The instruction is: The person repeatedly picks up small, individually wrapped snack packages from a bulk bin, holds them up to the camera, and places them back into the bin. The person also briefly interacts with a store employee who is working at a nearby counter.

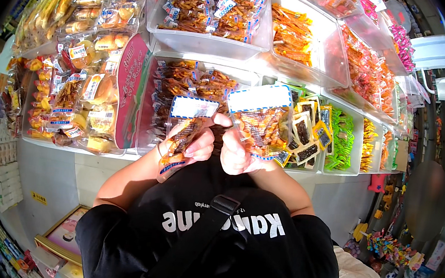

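Observation:
My left hand (200,146) is closed on the edge of a narrow clear snack packet (186,131) with brown pieces inside and a white, blue-edged label at its top. Beside it, my right hand (235,154) pinches a wider clear snack packet (263,126) of similar brown pieces, with a white panel and a blue striped border. Both packets are held upright and side by side in front of my chest. Behind them lies a white bin (147,104) of similar brown snack packets. The wider packet partly covers small yellow-and-black packets (303,131).
Packaged breads (100,88) fill the left side of the display. A clear bin (205,42) of labelled brown snack packets stands farther back. To the right are green packets (344,135) and reddish packets (368,67). A gold frame (61,230) leans at the lower left.

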Demonstrator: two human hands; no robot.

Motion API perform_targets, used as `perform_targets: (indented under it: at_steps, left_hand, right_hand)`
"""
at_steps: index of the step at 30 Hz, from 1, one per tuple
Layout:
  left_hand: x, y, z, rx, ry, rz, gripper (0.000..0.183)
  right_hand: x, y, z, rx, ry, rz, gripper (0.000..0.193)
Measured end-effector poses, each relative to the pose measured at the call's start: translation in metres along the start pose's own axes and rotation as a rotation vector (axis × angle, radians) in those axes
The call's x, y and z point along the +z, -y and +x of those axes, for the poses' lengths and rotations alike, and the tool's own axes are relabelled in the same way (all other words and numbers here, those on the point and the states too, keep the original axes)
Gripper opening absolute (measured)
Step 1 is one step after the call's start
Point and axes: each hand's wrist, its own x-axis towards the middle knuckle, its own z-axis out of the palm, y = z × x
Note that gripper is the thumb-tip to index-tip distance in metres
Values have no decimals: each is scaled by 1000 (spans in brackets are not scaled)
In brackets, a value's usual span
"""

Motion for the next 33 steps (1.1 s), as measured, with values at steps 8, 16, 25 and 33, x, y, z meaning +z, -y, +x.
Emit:
perform_targets:
  at_steps: [8, 16, 25, 33]
  left_hand:
    - [1, -3, -2, 32, -14, 260, 31]
    - [30, 0, -5, 254, -604, 589, 28]
    - [11, -11, 6, 87, -367, 424, 27]
    - [10, 6, 25, -167, -225, 386, 27]
  right_hand:
    - [-24, -7, -7, 27, -64, -115, 43]
    - [107, 14, -12, -849, -167, -1953, 28]
    - [206, -48, -35, -1453, 494, -1923, 39]
    - [222, -101, -66, -1767, 676, -1649, 11]
